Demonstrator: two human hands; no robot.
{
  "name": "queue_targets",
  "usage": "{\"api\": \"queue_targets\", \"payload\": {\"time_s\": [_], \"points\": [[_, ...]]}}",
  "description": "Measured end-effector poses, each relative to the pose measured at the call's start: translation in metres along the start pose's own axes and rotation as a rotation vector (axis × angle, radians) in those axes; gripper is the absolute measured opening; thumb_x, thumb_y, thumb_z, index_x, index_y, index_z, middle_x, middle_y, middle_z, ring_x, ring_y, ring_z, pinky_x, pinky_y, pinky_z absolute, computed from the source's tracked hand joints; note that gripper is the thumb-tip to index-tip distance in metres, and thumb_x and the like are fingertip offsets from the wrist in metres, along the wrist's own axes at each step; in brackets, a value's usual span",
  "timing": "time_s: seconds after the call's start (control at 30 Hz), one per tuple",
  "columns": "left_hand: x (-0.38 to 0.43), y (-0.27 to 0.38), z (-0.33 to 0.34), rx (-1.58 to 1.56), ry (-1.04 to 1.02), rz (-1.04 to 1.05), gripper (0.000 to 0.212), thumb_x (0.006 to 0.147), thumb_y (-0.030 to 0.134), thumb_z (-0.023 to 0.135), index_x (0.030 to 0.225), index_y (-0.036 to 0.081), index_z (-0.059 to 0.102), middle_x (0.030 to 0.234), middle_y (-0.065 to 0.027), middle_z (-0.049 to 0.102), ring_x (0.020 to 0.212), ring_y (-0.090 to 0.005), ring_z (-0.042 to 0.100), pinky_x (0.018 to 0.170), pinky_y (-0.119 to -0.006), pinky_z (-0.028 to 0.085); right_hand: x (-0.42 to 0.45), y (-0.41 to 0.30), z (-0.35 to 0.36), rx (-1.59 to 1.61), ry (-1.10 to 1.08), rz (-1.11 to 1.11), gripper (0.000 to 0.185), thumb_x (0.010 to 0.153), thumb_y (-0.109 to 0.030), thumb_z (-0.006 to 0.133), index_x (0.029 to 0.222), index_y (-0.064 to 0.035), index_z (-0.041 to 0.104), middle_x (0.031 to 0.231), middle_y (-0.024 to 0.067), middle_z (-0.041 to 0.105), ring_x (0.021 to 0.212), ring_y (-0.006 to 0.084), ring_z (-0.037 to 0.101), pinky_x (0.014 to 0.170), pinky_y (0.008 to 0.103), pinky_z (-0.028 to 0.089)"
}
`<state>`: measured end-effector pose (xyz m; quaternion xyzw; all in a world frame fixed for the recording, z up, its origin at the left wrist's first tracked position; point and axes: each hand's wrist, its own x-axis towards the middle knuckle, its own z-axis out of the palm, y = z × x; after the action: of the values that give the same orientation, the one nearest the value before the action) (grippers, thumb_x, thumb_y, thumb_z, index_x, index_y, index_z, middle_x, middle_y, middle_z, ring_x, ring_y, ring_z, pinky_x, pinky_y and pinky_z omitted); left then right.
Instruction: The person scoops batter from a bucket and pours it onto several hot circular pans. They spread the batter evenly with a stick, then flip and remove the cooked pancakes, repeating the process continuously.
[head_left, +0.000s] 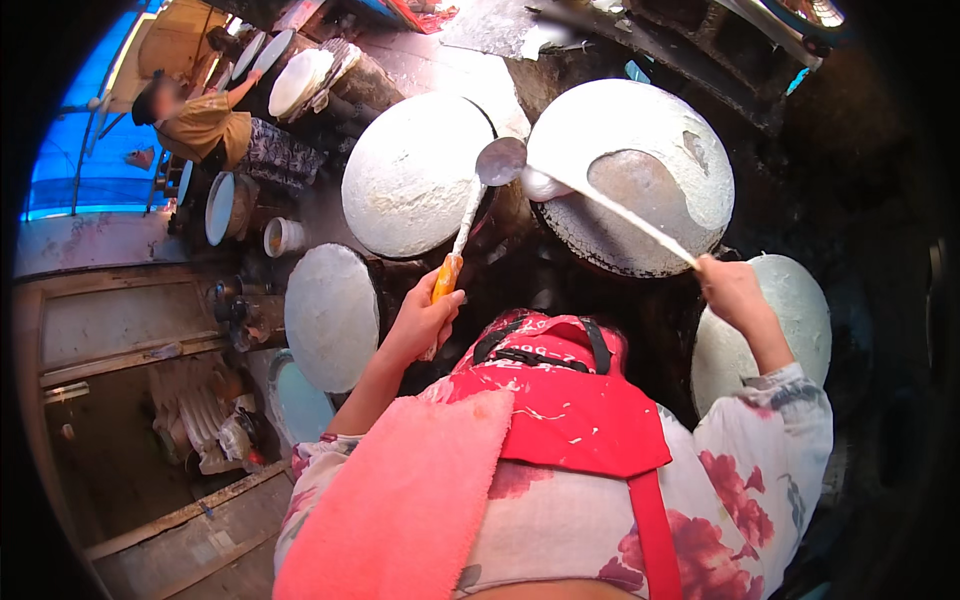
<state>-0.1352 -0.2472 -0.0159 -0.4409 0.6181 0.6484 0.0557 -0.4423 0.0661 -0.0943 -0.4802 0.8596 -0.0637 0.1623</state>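
My left hand (424, 321) grips the orange handle of a ladle (501, 161), whose shaft is smeared white and whose round metal bowl is raised between two large round griddles. My right hand (733, 292) holds a long white-coated stick (622, 214) slanting across the right griddle (559, 221). Beside the stick's far end is a rounded white piece (543, 186); whether they join, I cannot tell. White batter (570, 120) covers the upper part of the right griddle, leaving a grey rounded area at its lower middle. A white layer (416, 172) covers the left griddle.
Pale round surfaces stand at the left (332, 319) and behind my right arm (810, 330). Another person (202, 127) reaches toward round trays (273, 54) at upper left. A white bucket (283, 237) and a wooden-framed opening (112, 450) are to the left.
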Motion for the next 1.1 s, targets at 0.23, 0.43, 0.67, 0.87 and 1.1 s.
{"api": "queue_targets", "payload": {"time_s": [0.23,0.43,0.67,0.87,1.1], "points": [[0.013,-0.005,0.018,0.118,-0.011,0.081,0.051,0.088,0.015,0.055,0.135,0.011,0.036,0.062,0.0014,0.043,0.04,-0.0075,0.041,0.036,-0.023,0.033,-0.007,-0.008,0.023,0.002,-0.048,-0.023,0.011,0.084,-0.016,0.052,0.086,-0.0055,0.052,0.067,0.0184,0.06,0.065,0.0374,0.061,0.059,0.0486,0.047],[0.002,-0.018,0.024,0.364,0.005,0.185,0.053,0.087,0.013,0.057,0.135,0.009,0.037,0.078,-0.0036,0.056,0.054,-0.0116,0.052,0.052,-0.025,0.043,-0.023,-0.004,0.044,0.063,0.12,0.266,0.015,0.09,-0.019,0.045,0.087,-0.0054,0.051,0.069,0.0172,0.062,0.066,0.0376,0.061,0.059,0.0488,0.046],[-0.002,-0.036,0.008,0.765,0.036,0.529,0.057,0.085,0.014,0.057,0.135,0.006,0.032,0.098,-0.0253,0.06,0.086,-0.0418,0.06,0.073,-0.045,0.047,-0.052,-0.043,0.057,0.183,0.186,0.369,0.025,0.093,-0.029,0.045,0.084,-0.0064,0.051,0.066,0.0183,0.061,0.065,0.039,0.06,0.056,0.0494,0.044],[-0.014,-0.042,-0.013,1.097,-0.029,0.563,0.063,0.083,0.011,0.058,0.138,0.009,0.028,0.098,-0.0222,0.06,0.083,-0.0413,0.06,0.067,-0.046,0.048,-0.097,-0.113,0.104,0.483,0.206,0.328,0.032,0.093,-0.033,0.045,0.076,-0.0065,0.051,0.064,0.0194,0.058,0.062,0.0434,0.055,0.054,0.0511,0.041],[-0.001,-0.068,-0.046,0.626,-0.007,0.952,0.061,0.085,0.007,0.058,0.139,0.009,0.03,0.115,-0.0161,0.06,0.092,-0.0319,0.064,0.074,-0.038,0.05,-0.079,-0.227,0.123,1.336,0.511,0.521,0.029,0.097,-0.024,0.044,0.102,-0.0004,0.06,0.054,-0.0045,0.042,0.046,0.0028,0.037,0.041,0.0224,0.03]]}}
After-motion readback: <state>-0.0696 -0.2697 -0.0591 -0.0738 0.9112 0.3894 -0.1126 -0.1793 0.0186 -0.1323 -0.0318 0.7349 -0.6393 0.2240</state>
